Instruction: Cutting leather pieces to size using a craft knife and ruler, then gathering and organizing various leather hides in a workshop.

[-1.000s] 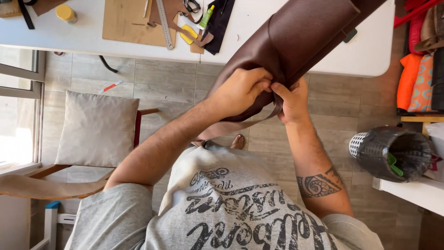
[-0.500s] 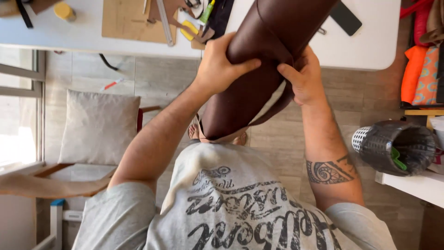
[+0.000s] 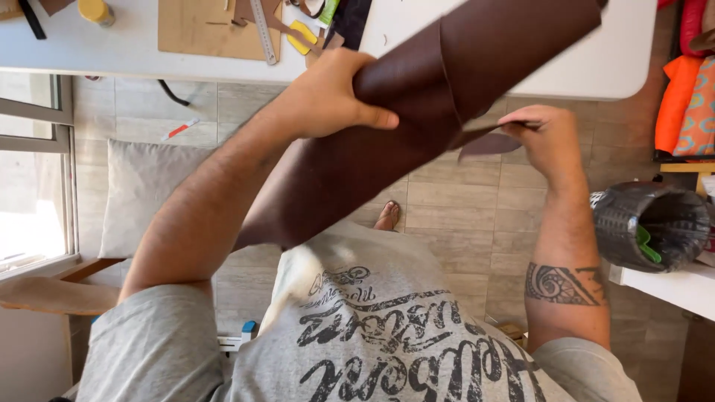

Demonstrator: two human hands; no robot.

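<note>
The leather roll (image 3: 417, 119) had swung flatter and lower since half a second before, and the right hand (image 3: 547, 141) had slid off its body to pinch only a loose edge flap. The left hand (image 3: 328, 97) kept its grip closed around the roll's middle, held in the air between chest and white bench (image 3: 596, 67). A ruler (image 3: 262, 30), a cushion (image 3: 141, 193) and a black basket (image 3: 648, 223) lay clear of it.

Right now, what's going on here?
A person, seen from above, holds a roll of dark brown leather in front of their chest. The left hand grips around the roll, while the right hand pinches its loose edge out to the side. Beyond it, a white table carries a wooden board, a metal ruler and a yellow tool. A black mesh bin sits at the right.
</note>
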